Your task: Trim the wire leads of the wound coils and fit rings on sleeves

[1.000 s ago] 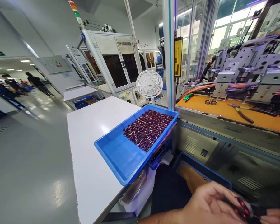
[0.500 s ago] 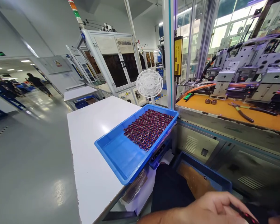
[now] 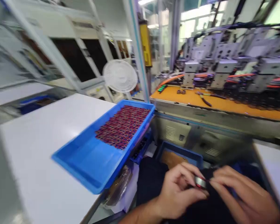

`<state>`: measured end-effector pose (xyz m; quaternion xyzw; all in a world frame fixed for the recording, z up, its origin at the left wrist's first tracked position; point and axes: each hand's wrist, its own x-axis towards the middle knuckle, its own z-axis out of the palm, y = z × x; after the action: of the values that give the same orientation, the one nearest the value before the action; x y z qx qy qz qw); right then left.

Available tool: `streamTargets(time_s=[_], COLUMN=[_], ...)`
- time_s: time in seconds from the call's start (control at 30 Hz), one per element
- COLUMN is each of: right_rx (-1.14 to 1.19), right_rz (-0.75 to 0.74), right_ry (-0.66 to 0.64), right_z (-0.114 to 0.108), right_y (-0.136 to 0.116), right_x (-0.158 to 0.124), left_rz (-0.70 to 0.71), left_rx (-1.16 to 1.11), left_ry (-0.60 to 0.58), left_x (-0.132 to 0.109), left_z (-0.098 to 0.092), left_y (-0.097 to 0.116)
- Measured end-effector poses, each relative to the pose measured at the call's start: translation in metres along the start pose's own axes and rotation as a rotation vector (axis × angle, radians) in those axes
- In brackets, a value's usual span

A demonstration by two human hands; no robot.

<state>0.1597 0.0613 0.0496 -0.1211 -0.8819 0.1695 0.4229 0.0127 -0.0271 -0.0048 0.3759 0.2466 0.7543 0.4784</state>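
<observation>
In the lower right, my left hand (image 3: 177,189) is closed, pinching a small round silver part with red edges (image 3: 200,182) between thumb and fingers. My right hand (image 3: 240,189) comes in from the right with its thumb and fingertips pressed together beside that part. A thin dark reddish strand seems to run between the part and my right fingertips, but blur hides what they grip. Both hands are above my dark-clothed lap. Left of them, a blue tray (image 3: 76,166) on the white table holds a dense layer of small red-and-dark pieces (image 3: 124,126).
A blue bin (image 3: 198,157) with brown cardboard stands low beyond my hands. The orange machine bench (image 3: 170,97) carries pliers (image 3: 204,99) and two small rings. A white fan (image 3: 120,76) stands behind the white table (image 3: 44,130). At right is a white surface edge (image 3: 274,168).
The view has swung right, so the tray and table sit further left. My left hand has come further into view with the small part, and my right hand now shows beside it.
</observation>
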Motion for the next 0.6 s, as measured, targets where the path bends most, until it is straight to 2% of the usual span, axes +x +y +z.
streamTargets(time_s=[0.07, 0.13, 0.2, 0.3, 0.43, 0.5, 0.6], right_rx=[0.07, 0.165, 0.269, 0.532, 0.961, 1.043, 1.114], right_rz=[0.027, 0.123, 0.283, 0.565, 0.888, 0.96, 0.988], right_ry=[-0.057, 0.007, 0.049, 0.006, -0.13, -0.186, -0.233], right_z=[0.003, 0.008, 0.012, 0.013, 0.011, 0.012, 0.016], right_y=[-0.008, -0.01, -0.009, -0.009, -0.011, -0.007, -0.001], right_x=[0.006, 0.009, 0.01, 0.01, 0.009, 0.007, 0.003], left_rz=[0.06, 0.121, 0.168, 0.194, 0.121, 0.09, 0.068], left_rx=[0.177, 0.303, 0.418, 0.545, 0.489, 0.416, 0.335], left_ry=[0.053, 0.095, 0.127, 0.137, 0.073, 0.052, 0.025], left_x=[0.001, 0.005, 0.008, 0.009, 0.008, 0.009, 0.011], left_z=[0.003, 0.0, -0.006, -0.013, -0.017, -0.018, -0.018], left_y=[0.011, 0.016, 0.015, 0.011, 0.012, 0.011, 0.006])
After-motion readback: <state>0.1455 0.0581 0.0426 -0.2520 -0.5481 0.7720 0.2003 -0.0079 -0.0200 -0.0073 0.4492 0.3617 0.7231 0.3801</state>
